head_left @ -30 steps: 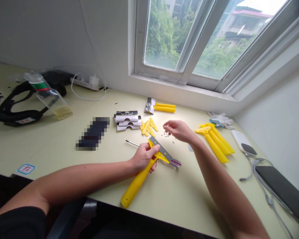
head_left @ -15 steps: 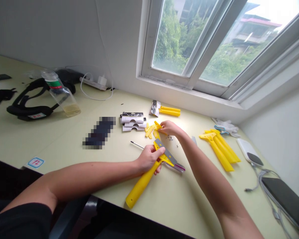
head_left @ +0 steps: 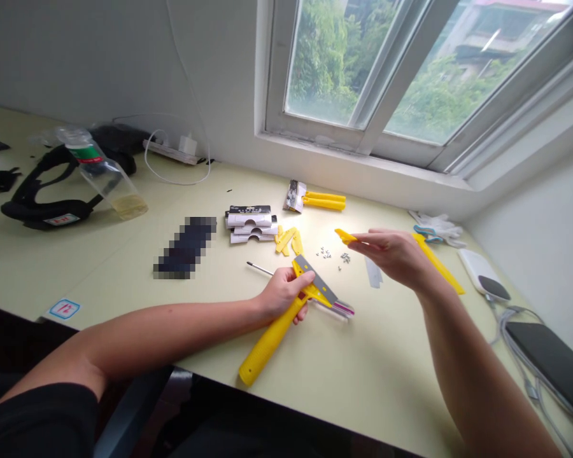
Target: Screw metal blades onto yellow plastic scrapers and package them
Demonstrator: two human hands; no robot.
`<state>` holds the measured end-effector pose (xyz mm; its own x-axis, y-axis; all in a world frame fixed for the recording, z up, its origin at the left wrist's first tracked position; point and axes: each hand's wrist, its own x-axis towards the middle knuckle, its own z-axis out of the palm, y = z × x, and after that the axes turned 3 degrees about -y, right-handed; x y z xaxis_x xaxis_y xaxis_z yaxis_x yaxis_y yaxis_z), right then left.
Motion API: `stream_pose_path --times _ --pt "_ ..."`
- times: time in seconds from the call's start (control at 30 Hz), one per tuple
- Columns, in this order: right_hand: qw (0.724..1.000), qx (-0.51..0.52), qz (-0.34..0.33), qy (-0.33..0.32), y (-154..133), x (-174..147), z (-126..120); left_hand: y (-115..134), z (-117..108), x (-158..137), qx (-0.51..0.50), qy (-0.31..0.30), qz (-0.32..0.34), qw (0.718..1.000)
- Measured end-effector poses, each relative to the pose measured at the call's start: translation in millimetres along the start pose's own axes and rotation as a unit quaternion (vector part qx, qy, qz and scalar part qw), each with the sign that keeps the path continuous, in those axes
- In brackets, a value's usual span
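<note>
My left hand (head_left: 285, 292) is closed around the head of a yellow scraper (head_left: 272, 343), its thumb pressing on a grey metal blade (head_left: 315, 280) that lies along the head. A screwdriver (head_left: 260, 268) with a clear and purple handle passes beneath that hand. In my right hand (head_left: 395, 251), raised to the right, a small yellow plastic plate (head_left: 345, 236) is pinched between thumb and fingers. More yellow plates (head_left: 286, 240) lie beyond the scraper head. Small screws (head_left: 325, 252) are scattered between the hands, and a loose metal blade (head_left: 374, 272) lies below my right hand.
Stacked cardboard sleeves (head_left: 251, 224) and packaged yellow scrapers (head_left: 322, 200) stand toward the wall. More yellow handles (head_left: 442, 264) are partly hidden behind my right hand. A tilted bottle (head_left: 107, 175) is at left; gloves (head_left: 439, 228), a white device (head_left: 482, 273) and cables are at right.
My right hand has moved right from the pile of yellow plates, carrying one plate. My left hand still holds the scraper and blade. The view has shifted slightly.
</note>
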<state>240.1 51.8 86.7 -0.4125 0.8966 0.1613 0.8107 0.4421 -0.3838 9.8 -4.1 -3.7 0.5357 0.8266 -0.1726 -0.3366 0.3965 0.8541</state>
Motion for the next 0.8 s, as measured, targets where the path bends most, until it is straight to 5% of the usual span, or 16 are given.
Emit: stream_pose_path --times 0.17,0.47,0.67,0.8 --pt "0.999 -0.005 -0.043 -0.012 -4.1 -2.7 -10.0 -0.8 0.7 1.0 0.03 0.01 -0.002 0.999" --pt "0.948 0.279 -0.081 -0.132 -27.0 -6.9 1.7 -4.5 -3.4 1.7 -0.018 -0.026 0.01 0.999" --pt "0.937 0.316 -0.004 -0.151 -48.9 -6.3 18.0 -7.1 -7.8 2.1 -0.06 -0.043 -0.008 0.997" --pt "0.958 0.252 0.017 -0.139 -56.4 -7.3 19.3 -8.7 -9.0 3.9 -0.064 -0.055 0.006 0.996"
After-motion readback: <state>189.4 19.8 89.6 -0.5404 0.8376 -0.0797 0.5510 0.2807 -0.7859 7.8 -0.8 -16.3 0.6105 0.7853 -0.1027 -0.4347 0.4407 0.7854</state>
